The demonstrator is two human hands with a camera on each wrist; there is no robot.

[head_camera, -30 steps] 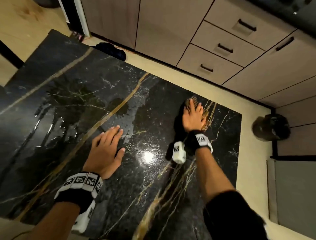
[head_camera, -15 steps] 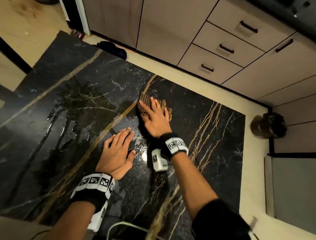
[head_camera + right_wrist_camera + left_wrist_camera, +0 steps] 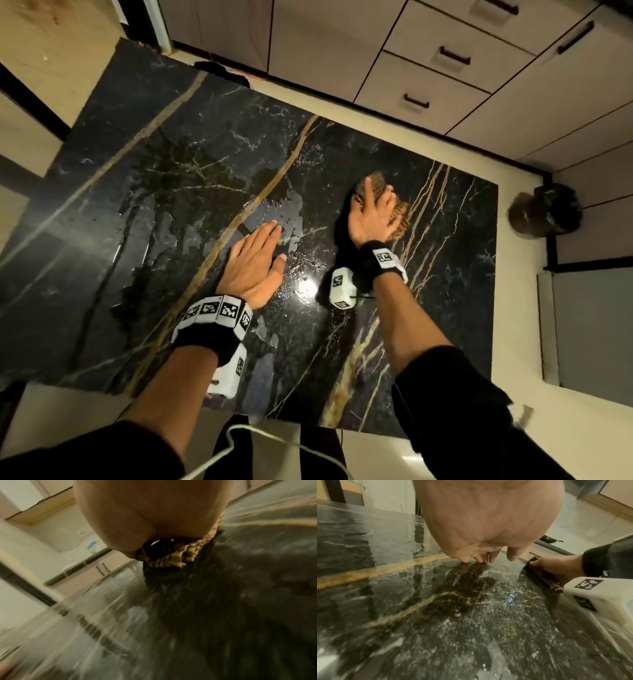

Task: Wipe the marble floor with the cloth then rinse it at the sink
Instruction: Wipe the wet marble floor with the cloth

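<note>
Since half a second before, the right hand (image 3: 371,216) had swept the cloth (image 3: 399,214) rightward across the marble floor (image 3: 171,178), away from the gold vein. The left hand (image 3: 255,262) lay flat nearer, fingers straight on wet, glossy black stone. Beyond it, the right palm pressed the crumpled, brown woven cloth, fingers extended.

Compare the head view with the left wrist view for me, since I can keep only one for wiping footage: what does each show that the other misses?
Only the head view shows the whole marble floor, the drawers, a dark bin, and the back of the left hand lying flat with straight fingers. Only the left wrist view shows the fingertips touching the wet marble, with droplets up close. Both show the right hand pressing the brown cloth on the floor.
</note>
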